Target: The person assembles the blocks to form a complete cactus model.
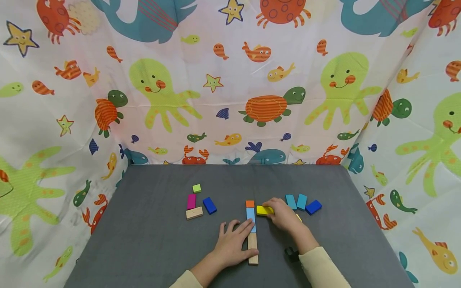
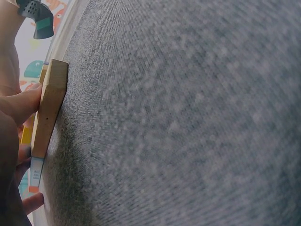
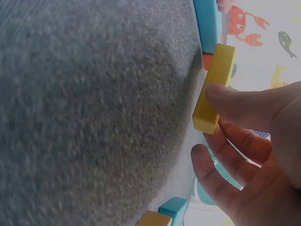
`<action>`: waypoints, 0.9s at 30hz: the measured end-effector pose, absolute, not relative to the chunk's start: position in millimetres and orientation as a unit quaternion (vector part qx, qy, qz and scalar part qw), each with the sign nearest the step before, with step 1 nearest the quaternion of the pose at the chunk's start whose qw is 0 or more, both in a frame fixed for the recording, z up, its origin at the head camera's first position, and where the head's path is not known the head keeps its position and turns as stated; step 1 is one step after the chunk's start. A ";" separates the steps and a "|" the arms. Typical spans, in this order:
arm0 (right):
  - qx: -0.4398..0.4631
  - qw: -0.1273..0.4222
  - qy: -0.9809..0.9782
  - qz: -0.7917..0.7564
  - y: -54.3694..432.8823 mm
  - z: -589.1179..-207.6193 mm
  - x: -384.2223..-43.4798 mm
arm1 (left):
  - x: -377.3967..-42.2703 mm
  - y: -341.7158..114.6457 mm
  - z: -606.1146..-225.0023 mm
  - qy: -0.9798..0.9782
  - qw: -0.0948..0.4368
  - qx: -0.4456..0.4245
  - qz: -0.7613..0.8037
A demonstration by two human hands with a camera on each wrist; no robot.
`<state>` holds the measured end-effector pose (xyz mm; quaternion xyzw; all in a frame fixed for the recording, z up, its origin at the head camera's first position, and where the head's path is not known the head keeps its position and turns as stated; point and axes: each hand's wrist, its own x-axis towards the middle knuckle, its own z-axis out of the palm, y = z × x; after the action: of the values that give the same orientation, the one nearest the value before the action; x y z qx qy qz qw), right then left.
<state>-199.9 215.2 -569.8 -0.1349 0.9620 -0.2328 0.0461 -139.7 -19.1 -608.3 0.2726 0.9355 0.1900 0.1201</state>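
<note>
On the grey table [image 1: 144, 240] a column of blocks runs away from me: an orange block [image 1: 250, 203], a light blue block [image 1: 251, 218] and a plain wooden block [image 1: 253, 249]. My left hand [image 1: 235, 236] lies flat, its fingers across the light blue block and its thumb against the wooden block [image 2: 49, 108]. My right hand [image 1: 275, 210] pinches a yellow block [image 1: 264, 210] just right of the column's top. In the right wrist view the thumb [image 3: 244, 101] presses on the yellow block [image 3: 214, 89], which is tilted up off the cloth.
To the right lie two teal blocks [image 1: 291, 202] [image 1: 301, 201] and a dark blue block [image 1: 313, 207]. On the left sit a green cube [image 1: 196, 188], a magenta block [image 1: 191, 201], a wooden block [image 1: 194, 213] and a blue block [image 1: 209, 205]. Printed fabric walls enclose the table.
</note>
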 end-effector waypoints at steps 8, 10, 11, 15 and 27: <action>-0.141 0.049 0.961 -0.235 210.8 -578.3 -199.8 | -138.4 -18.4 -599.1 0.935 0.131 0.271 0.187; -0.144 0.048 0.960 -0.235 209.8 -579.0 -200.2 | -138.5 -18.3 -599.4 0.934 0.132 0.271 0.190; -0.146 0.048 0.960 -0.235 209.4 -579.0 -200.4 | -138.5 -18.3 -600.0 0.934 0.131 0.271 0.190; -0.149 0.051 0.960 -0.231 208.4 -577.2 -201.5 | -138.8 -18.7 -603.9 0.934 0.122 0.273 0.197; -0.124 0.051 0.959 -0.251 206.4 -569.8 -200.3 | -138.5 -20.2 -609.1 0.931 0.103 0.283 0.206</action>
<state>-200.3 206.4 -569.8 -0.1236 0.9588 -0.2506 0.0514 -138.5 -20.2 -609.1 0.2825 0.9312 0.2058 0.1034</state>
